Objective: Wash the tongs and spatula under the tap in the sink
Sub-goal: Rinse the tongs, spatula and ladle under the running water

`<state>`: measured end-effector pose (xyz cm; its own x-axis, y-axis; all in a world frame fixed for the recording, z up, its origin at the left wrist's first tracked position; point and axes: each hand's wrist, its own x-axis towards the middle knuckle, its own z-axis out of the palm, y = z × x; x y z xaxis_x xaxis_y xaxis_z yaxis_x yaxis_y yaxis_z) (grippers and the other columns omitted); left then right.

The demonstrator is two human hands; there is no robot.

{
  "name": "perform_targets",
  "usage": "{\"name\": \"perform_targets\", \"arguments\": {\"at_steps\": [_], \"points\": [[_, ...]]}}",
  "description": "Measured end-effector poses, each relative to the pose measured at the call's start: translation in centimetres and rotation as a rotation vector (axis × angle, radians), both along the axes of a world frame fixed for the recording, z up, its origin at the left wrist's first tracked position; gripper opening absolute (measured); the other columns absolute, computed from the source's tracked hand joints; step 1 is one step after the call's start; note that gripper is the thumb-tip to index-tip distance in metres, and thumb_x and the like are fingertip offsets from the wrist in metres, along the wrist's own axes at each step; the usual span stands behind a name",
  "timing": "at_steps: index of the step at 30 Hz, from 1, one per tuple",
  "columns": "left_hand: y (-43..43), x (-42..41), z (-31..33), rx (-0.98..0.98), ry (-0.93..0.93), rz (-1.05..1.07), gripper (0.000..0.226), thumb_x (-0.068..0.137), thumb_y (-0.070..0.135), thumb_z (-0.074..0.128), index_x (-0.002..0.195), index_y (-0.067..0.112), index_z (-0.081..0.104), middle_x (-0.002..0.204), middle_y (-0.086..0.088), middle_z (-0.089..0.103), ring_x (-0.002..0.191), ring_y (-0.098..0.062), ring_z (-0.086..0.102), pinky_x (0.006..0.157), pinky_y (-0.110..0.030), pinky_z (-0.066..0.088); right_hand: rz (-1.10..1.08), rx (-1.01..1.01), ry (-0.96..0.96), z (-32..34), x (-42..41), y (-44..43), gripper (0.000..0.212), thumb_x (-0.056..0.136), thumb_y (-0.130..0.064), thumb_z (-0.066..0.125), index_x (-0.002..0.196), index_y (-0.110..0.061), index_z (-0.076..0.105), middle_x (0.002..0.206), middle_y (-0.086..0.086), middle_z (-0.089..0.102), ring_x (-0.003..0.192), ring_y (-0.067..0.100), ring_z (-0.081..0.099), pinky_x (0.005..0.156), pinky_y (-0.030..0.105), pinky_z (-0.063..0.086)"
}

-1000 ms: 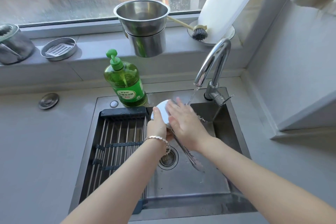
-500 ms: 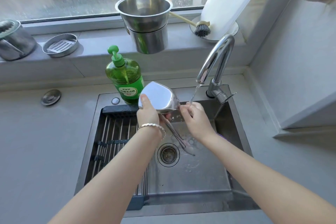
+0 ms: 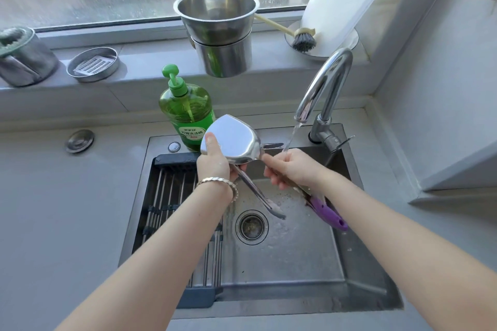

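Left hand (image 3: 215, 162) grips the steel spatula (image 3: 234, 140) by its blade, thumb pressed on top, handle slanting down over the sink (image 3: 282, 263). Right hand (image 3: 291, 168) sits under the tap (image 3: 322, 88) stream, fingers curled around the purple-handled tongs (image 3: 326, 212).

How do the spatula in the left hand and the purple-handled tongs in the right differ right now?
The spatula is plain shiny metal; the tongs have a purple handle. The left hand holds the spatula blade-up, handle sloping down toward the drain; the right hand covers the tongs' upper part, their handle pointing down-right. Water from the tap lands at the right hand, not the spatula. Both are over the sink.
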<state>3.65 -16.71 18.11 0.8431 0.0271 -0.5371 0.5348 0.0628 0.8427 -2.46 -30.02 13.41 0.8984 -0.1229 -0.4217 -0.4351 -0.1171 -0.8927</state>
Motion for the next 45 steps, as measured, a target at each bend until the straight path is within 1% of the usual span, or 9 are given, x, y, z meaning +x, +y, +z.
{"name": "perform_targets", "arguments": {"at_steps": [5,14,18,21,25,28,33,36,45], "points": [[1.0,0.3,-0.2,-0.024,0.031,0.066,0.035,0.096,0.047,0.036,0.105,0.014,0.041,0.080,-0.003,0.052,0.058,-0.020,0.055,0.061,-0.032,0.052,0.170,-0.030,0.028,-1.0,-1.1,-2.3,0.021,0.093,-0.019,0.056,0.078,-0.015,0.070,0.061,-0.007,0.068,0.056,0.002,0.061,0.056,0.014,0.048],[1.1,1.4,0.4,-0.130,0.008,0.171,0.033,0.096,0.046,0.036,0.103,0.013,0.041,0.081,-0.003,0.053,0.062,-0.017,0.055,0.040,-0.018,0.050,0.016,-0.225,-0.075,-0.2,0.8,-0.4,0.041,0.092,-0.034,0.053,0.056,-0.014,0.056,0.041,-0.003,0.050,0.033,0.005,0.042,0.047,0.019,0.038],[1.8,2.1,0.4,-0.120,0.027,0.209,0.037,0.095,0.048,0.036,0.104,0.012,0.041,0.080,-0.006,0.052,0.056,-0.019,0.051,0.037,-0.017,0.047,0.049,-0.183,-0.038,-0.5,0.8,-0.4,0.043,0.091,-0.039,0.055,0.056,-0.013,0.059,0.041,-0.004,0.052,0.036,0.005,0.046,0.048,0.015,0.041],[3.2,3.2,0.3,-0.142,0.046,0.268,0.040,0.095,0.050,0.035,0.105,0.011,0.039,0.077,-0.007,0.052,0.045,-0.018,0.050,0.037,-0.017,0.046,0.070,-0.147,-0.066,-1.0,-0.2,-1.4,0.033,0.091,-0.021,0.058,0.061,-0.013,0.065,0.054,-0.009,0.062,0.052,-0.002,0.057,0.059,0.011,0.043],[3.6,2.8,0.3,-0.106,0.036,0.277,0.038,0.095,0.048,0.036,0.104,0.011,0.038,0.083,-0.007,0.051,0.056,-0.018,0.052,0.046,-0.025,0.050,0.126,-0.392,-0.003,-1.6,-0.9,-2.0,0.023,0.081,-0.017,0.058,0.059,-0.018,0.065,0.062,0.000,0.058,0.058,0.008,0.048,0.061,0.025,0.039],[2.8,1.7,0.2,-0.068,0.001,0.288,0.037,0.095,0.048,0.037,0.104,0.013,0.040,0.102,-0.009,0.052,0.072,-0.022,0.057,0.051,-0.027,0.052,0.182,-0.563,0.084,-1.6,-0.6,-1.2,0.023,0.081,-0.018,0.046,0.079,-0.007,0.066,0.063,0.001,0.049,0.058,0.016,0.038,0.057,0.027,0.032],[3.2,1.8,0.7,-0.100,-0.025,0.364,0.033,0.096,0.046,0.038,0.103,0.013,0.038,0.105,-0.009,0.049,0.069,-0.017,0.055,0.059,-0.030,0.055,0.136,-0.395,0.034,-1.1,-0.6,-0.7,0.027,0.092,-0.018,0.045,0.086,-0.005,0.069,0.065,-0.014,0.050,0.056,0.005,0.044,0.054,0.022,0.035],[4.2,2.5,0.9,-0.184,0.016,0.417,0.035,0.096,0.045,0.038,0.106,0.012,0.039,0.097,-0.008,0.052,0.064,-0.017,0.056,0.046,-0.024,0.055,0.044,-0.420,-0.093,-1.6,-0.6,-0.8,0.033,0.092,-0.029,0.050,0.085,-0.002,0.068,0.070,-0.011,0.058,0.064,0.007,0.050,0.067,0.028,0.041],[4.8,2.3,0.6,-0.106,-0.013,0.384,0.037,0.095,0.046,0.038,0.107,0.011,0.037,0.105,-0.010,0.050,0.070,-0.018,0.056,0.055,-0.027,0.054,0.184,-0.281,0.057,-0.6,0.7,0.0,0.029,0.089,-0.011,0.046,0.063,-0.015,0.058,0.055,-0.002,0.046,0.038,-0.002,0.042,0.039,0.007,0.030]]}}
